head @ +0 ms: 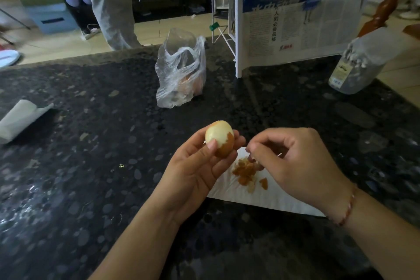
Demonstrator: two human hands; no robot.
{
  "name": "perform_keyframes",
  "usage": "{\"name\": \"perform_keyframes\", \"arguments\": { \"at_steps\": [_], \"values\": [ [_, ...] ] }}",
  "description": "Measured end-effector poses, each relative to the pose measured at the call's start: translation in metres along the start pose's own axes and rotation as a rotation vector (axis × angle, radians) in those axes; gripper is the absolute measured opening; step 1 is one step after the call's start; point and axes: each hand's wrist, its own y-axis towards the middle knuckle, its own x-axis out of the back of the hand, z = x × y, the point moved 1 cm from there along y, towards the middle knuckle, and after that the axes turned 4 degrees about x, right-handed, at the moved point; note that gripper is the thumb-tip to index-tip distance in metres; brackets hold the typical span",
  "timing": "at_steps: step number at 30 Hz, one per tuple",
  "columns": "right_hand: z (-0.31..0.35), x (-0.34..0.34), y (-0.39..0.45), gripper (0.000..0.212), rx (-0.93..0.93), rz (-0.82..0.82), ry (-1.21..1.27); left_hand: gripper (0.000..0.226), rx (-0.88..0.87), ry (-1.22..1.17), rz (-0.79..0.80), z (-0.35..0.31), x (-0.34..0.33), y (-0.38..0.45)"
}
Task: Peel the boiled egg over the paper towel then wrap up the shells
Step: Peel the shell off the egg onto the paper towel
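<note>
My left hand (195,166) holds a boiled egg (220,137) upright, thumb on its front. The egg is bare and pale on its top and left, with brown shell left on its lower right. My right hand (297,166) hovers just right of the egg, above the white paper towel (268,198), its fingers curled and its fingertips pinched together over the shells; whether a fragment is between them I cannot tell. A pile of brown shell pieces (247,171) lies on the towel below the fingers.
A dark speckled stone counter (91,166) carries everything. A clear plastic bag (181,73) with orange things stands behind the egg. A folded white paper (20,118) lies at far left. A white rack with newspapers (295,25) and a clear jar (356,63) stand at the back right. A person's legs (111,4) are beyond the counter.
</note>
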Motion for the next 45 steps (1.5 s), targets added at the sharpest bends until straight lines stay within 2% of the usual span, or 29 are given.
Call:
{"name": "perform_keyframes", "arguments": {
  "at_steps": [2, 5, 9, 12, 15, 22, 25, 30, 33, 40, 45],
  "values": [
    [0.0007, 0.0001, -0.0012, 0.027, 0.051, 0.025, -0.102, 0.044, 0.003, -0.031, -0.018, -0.0002, 0.0019, 0.0002],
    [0.0, -0.0013, -0.0014, 0.019, 0.074, 0.002, -0.156, 0.041, -0.014, 0.05, -0.061, -0.0002, 0.003, 0.0008],
    [0.0014, -0.002, -0.001, 0.009, 0.017, -0.012, -0.043, 0.037, -0.057, 0.238, -0.073, 0.0002, 0.0007, -0.0009],
    [0.0056, -0.0021, -0.0001, 0.013, -0.007, -0.002, 0.093, 0.037, -0.052, 0.266, -0.033, 0.001, -0.0008, -0.0022],
    [0.0051, -0.0025, -0.0003, 0.015, -0.015, 0.001, 0.094, 0.042, -0.062, 0.287, -0.009, 0.0025, 0.0004, -0.0013],
    [0.0036, -0.003, -0.0024, 0.024, 0.011, 0.003, -0.088, 0.051, -0.102, 0.36, 0.011, 0.0033, -0.0007, -0.001],
    [0.0035, -0.0044, -0.0041, 0.029, 0.046, 0.021, -0.175, 0.048, -0.133, 0.421, -0.007, 0.0035, -0.0015, -0.0009],
    [0.0029, -0.0063, -0.0053, 0.027, 0.004, -0.018, -0.237, 0.049, -0.177, 0.51, -0.018, 0.0056, -0.0031, -0.0008],
    [0.0002, -0.0063, -0.0034, 0.026, -0.029, -0.023, -0.214, 0.047, -0.184, 0.503, -0.014, 0.0056, -0.0027, -0.0006],
    [-0.0015, -0.0011, 0.0025, 0.02, -0.082, -0.029, 0.093, 0.043, -0.137, 0.345, -0.025, 0.0059, 0.0005, 0.0006],
    [-0.0019, 0.0008, 0.0019, 0.018, -0.081, -0.022, 0.046, 0.043, -0.1, 0.195, 0.022, 0.0043, 0.0016, -0.0005]
  ]
}}
